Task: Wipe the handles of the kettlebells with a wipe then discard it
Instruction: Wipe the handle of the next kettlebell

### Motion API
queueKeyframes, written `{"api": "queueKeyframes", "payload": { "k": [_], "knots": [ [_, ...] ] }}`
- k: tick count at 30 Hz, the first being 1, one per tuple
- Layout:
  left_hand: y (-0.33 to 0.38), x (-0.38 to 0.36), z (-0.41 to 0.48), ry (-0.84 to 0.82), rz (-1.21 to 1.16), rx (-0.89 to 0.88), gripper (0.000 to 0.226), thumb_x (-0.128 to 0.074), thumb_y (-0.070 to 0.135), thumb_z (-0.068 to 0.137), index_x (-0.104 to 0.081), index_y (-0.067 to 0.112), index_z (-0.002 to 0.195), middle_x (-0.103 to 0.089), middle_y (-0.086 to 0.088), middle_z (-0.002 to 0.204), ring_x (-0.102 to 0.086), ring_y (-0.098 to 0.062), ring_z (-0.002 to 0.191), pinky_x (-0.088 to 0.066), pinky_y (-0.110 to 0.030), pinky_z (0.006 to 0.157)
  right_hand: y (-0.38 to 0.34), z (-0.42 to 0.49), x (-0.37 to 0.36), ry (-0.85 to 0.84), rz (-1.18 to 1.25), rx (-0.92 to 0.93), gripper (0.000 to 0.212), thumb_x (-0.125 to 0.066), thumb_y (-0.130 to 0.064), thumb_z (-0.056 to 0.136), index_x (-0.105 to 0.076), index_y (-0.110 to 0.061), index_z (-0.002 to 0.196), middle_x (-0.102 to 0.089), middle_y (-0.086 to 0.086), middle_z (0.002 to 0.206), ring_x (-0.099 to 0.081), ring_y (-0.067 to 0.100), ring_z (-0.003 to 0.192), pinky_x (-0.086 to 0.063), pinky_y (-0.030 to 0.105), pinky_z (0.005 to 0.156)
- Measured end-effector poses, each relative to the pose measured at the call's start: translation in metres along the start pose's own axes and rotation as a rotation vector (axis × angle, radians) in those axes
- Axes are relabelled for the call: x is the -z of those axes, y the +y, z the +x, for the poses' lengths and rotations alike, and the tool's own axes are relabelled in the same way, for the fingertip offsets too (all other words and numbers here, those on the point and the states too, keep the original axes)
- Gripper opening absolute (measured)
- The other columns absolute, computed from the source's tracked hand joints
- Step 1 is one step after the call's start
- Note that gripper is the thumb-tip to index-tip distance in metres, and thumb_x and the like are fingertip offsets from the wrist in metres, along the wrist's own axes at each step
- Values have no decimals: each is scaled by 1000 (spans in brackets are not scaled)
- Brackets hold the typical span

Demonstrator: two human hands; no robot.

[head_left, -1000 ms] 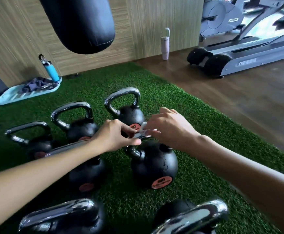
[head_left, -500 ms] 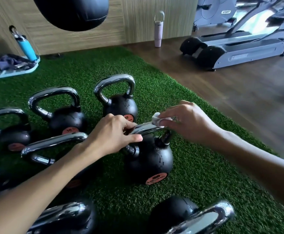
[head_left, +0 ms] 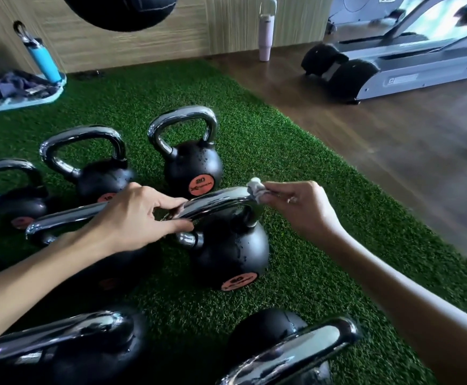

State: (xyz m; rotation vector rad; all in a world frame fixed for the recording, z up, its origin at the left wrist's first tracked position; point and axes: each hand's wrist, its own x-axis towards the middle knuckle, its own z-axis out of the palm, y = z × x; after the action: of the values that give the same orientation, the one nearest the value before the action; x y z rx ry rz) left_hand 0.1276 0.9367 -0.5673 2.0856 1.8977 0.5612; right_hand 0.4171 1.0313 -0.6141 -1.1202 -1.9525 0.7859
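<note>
Several black kettlebells with chrome handles stand on green turf (head_left: 296,273). The middle kettlebell (head_left: 229,254) has its chrome handle (head_left: 215,200) between my hands. My left hand (head_left: 140,215) grips the left part of that handle, thumb under and fingers over it. My right hand (head_left: 301,207) pinches a small crumpled white wipe (head_left: 256,187) against the handle's right bend. Behind it stand a small kettlebell (head_left: 193,168) and another (head_left: 98,173) to its left. Two more handles (head_left: 290,354) (head_left: 60,337) lie at the bottom edge.
A black punching bag (head_left: 121,9) hangs overhead at the back. A blue bottle (head_left: 43,58) stands on a light blue board (head_left: 18,100) at the far left. A pale tumbler (head_left: 265,37) stands by the wooden wall. Treadmills (head_left: 393,68) sit on the wooden floor to the right.
My right hand has slid the wipe rightward along the handle to its right bend. My left hand keeps its grip on the handle's left part. The camera has tilted down.
</note>
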Motion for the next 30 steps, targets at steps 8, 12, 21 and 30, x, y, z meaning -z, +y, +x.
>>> {"api": "queueKeyframes", "payload": {
  "k": [8, 12, 21, 30],
  "knots": [
    [-28, -1, -13, -31, 13, 89, 64, -65, 87, 62, -72, 47, 112, -49, 15, 68, -26, -3, 48, -46, -18, 51, 25, -14, -18, -17, 84, -84, 26, -82, -34, 79, -74, -46, 100, -72, -29, 87, -73, 3, 83, -60, 42, 78],
    [-38, -4, -12, -41, 39, 135, 47, -67, 89, 62, -56, 75, 106, -46, 16, 75, -35, -7, 63, -59, -39, 66, 25, -10, -22, -76, 104, -96, 20, -82, -31, 81, -77, -41, 97, -74, -27, 88, -73, 2, 83, -60, 38, 80],
    [3, -8, 8, 33, 22, 11, 70, -64, 83, 68, -74, 34, 117, -78, 8, 81, -64, -2, 51, -51, -17, 53, 26, -9, -2, -116, 82, -229, 15, -78, -26, 84, -79, -28, 99, -76, -14, 80, -67, -6, 64, -49, 15, 60],
    [37, -16, 29, 61, -36, 17, 58, -81, 60, 68, -72, 37, 120, -75, 19, 77, -61, 10, 58, -35, -20, 48, -25, 1, 31, -14, 114, -102, 21, -82, -35, 72, -74, -37, 91, -72, -28, 76, -51, 3, 51, -47, 24, 56]
  ]
}}
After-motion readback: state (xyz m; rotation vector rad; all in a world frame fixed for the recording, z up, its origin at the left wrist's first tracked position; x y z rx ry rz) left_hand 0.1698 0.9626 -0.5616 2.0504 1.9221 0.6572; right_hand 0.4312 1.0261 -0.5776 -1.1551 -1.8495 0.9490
